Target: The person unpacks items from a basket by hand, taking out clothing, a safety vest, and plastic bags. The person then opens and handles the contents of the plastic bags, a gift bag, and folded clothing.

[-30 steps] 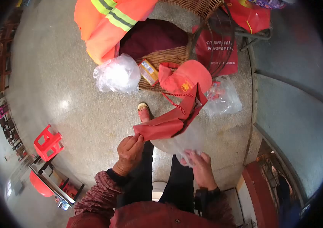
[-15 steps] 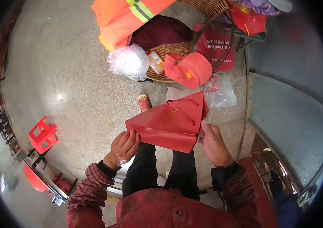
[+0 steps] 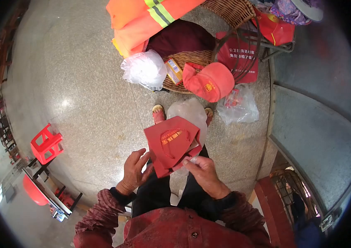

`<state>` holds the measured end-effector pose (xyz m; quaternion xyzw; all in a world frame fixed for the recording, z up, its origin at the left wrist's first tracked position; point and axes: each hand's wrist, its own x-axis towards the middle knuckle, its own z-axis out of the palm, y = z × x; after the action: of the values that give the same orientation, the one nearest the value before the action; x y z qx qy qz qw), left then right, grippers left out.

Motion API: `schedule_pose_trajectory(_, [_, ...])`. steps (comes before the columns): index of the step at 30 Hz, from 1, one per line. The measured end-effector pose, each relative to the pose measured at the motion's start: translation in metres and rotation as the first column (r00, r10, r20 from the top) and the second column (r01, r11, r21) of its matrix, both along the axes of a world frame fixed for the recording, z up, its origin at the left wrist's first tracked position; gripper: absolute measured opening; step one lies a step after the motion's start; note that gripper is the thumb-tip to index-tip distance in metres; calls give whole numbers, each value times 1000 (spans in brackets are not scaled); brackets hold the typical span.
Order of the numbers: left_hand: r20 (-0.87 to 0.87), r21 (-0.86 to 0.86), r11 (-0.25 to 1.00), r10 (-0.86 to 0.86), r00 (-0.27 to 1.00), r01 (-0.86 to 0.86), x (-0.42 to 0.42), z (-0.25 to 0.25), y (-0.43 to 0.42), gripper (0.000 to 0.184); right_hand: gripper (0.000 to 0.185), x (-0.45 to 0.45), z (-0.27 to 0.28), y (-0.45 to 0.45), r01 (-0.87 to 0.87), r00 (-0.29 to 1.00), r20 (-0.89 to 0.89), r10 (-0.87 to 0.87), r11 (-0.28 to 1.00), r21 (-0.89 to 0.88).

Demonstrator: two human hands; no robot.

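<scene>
A red paper gift bag with rope handles and gold lettering is tilted above my knees, its mouth turned toward my right hand. At that mouth, my right hand pinches a bit of clear plastic between thumb and fingers. A translucent plastic bag shows behind the gift bag's far side; whether it is the same piece as the pinched plastic is hard to make out. Beside the gift bag's left lower edge is my left hand, fingers apart and holding nothing.
Ahead stands a wicker chair with an orange reflective vest, a red cap, a small box and a white plastic bag. A clear bag lies on the floor. A red stool stands left, a grey door right.
The gift bag has turned and come nearer my body, showing its lettering. My left hand has let go of its corner. My right hand has moved left and down, now pinching plastic.
</scene>
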<state>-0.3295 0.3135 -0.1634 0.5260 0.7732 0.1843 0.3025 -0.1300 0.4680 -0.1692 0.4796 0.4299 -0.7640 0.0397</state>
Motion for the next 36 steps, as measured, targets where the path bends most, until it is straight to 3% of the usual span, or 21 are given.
schedule_pose_trajectory(2, [64,30,999,32,997,-34,12,18,16,45,17,-1,-6,-7,-53,999,9,53,998,27])
schedule_pose_trajectory(7, [222,127,984,92,971,-122,30,35,51,48,23,-7,-23,0,29,999,20,-32,993,116])
schedule_pose_trajectory(11, [110,42,990,129,986,-134,35,15,77,53,32,-6,-27,3,23,1000,-4,-23,984,174])
schedule_pose_trajectory(13, [51,49,995,81,995,-83,31,8,89,49,27,-4,-23,5,4,1000,2,-5,980,197])
schedule_pose_trajectory(15, [-25,-80,995,-67,997,65,28,0,90,37,23,-1,-24,5,-21,1000,9,19,977,211])
schedule_pose_trajectory(16, [-82,-66,991,-123,989,117,25,-2,93,24,23,3,-28,3,-45,999,16,42,965,258])
schedule_pose_trajectory(17, [-73,-86,990,-119,990,113,22,-5,92,24,23,8,-29,0,-71,997,25,67,952,299])
schedule_pose_trajectory(19, [-152,-54,998,-1,988,-7,13,-13,92,19,21,15,-28,5,-45,998,47,35,969,245])
schedule_pose_trajectory(22, [-7,-54,979,196,981,-196,0,-12,108,6,19,21,-24,21,-9,999,43,2,984,176])
schedule_pose_trajectory(24, [-17,-32,984,173,985,-173,1,-10,118,6,27,21,-23,30,49,998,37,-56,986,159])
schedule_pose_trajectory(27, [-56,3,991,137,989,-137,0,-10,129,6,25,19,-20,42,89,996,18,-91,991,101])
schedule_pose_trajectory(36, [-43,48,970,240,970,-238,-12,-23,136,7,23,1,-12,51,147,989,-6,-146,988,50])
